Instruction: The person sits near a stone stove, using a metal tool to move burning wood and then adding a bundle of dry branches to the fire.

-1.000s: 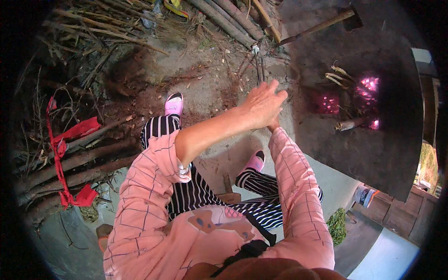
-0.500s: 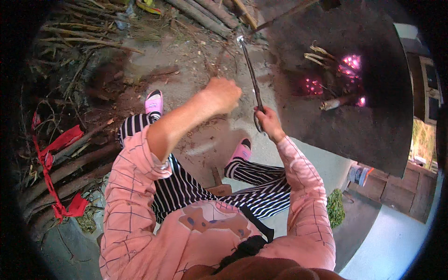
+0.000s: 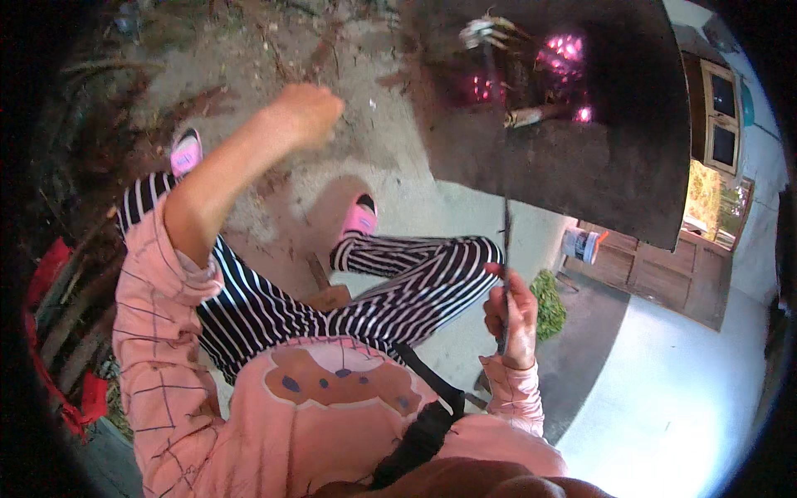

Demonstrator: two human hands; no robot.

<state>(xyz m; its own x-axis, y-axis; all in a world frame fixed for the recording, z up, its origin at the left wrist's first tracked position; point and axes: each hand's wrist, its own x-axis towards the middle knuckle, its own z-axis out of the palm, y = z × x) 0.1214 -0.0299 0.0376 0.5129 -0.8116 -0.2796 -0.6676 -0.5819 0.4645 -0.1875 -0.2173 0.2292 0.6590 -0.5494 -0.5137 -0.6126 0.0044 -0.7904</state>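
My right hand [image 3: 513,319] is closed around the lower end of a long, thin, dark rod [image 3: 506,224]. The rod reaches up over the dark slab [image 3: 598,178], its far part blurred. Around its far end shows a whitish thing [image 3: 481,31], close to pale stick ends; whether they touch I cannot tell. On the slab, embers [image 3: 564,51] glow pink, with a charred, pale-ended stick [image 3: 527,116] beside them. My left hand [image 3: 311,112] is a fist in the air above the floor, left of the slab. What it holds, if anything, is hidden.
Long branches with red cloth strips [image 3: 91,398] lie at the left. My striped legs [image 3: 390,311] and pink slippers [image 3: 359,217] are below my hands. Right of my right hand are a green leafy heap [image 3: 548,307], a white bucket [image 3: 579,245] and wooden doors [image 3: 664,274].
My right hand has drawn back toward my body, and the rod's far end has swung from over the floor to over the slab. The view has shifted right; my left hand stays a fist.
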